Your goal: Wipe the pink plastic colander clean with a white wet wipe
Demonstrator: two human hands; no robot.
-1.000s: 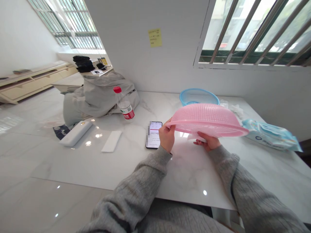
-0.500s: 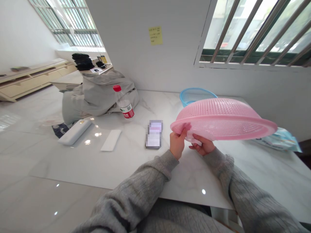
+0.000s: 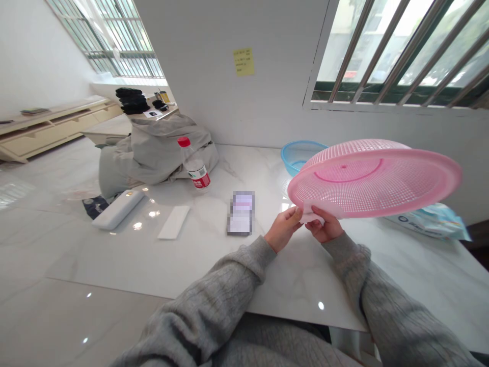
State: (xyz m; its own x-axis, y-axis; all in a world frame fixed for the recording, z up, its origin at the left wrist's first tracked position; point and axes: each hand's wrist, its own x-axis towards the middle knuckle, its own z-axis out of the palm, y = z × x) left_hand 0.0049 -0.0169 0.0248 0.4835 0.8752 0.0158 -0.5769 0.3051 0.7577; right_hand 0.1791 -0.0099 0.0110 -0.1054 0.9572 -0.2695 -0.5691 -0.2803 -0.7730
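Holding a round pink mesh basket (image 3: 367,186), smooth plastic rim (image 3: 454,176) | thin, kinda crumply white wipe (image 3: 310,215) | left hand (image 3: 284,229) + right hand (image 3: 326,229) both pinched on wipe, basket tilted just beyond

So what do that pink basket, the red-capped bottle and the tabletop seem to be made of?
Pink basket: likely moulded plastic, slightly glossy; mesh and thick rim look like one piece.
Bottle: probably clear plastic, shiny; its upper part is see-through.
Tabletop: polished, with grey marble-like veins and bright reflections; whether stone or an imitation, I can't tell.
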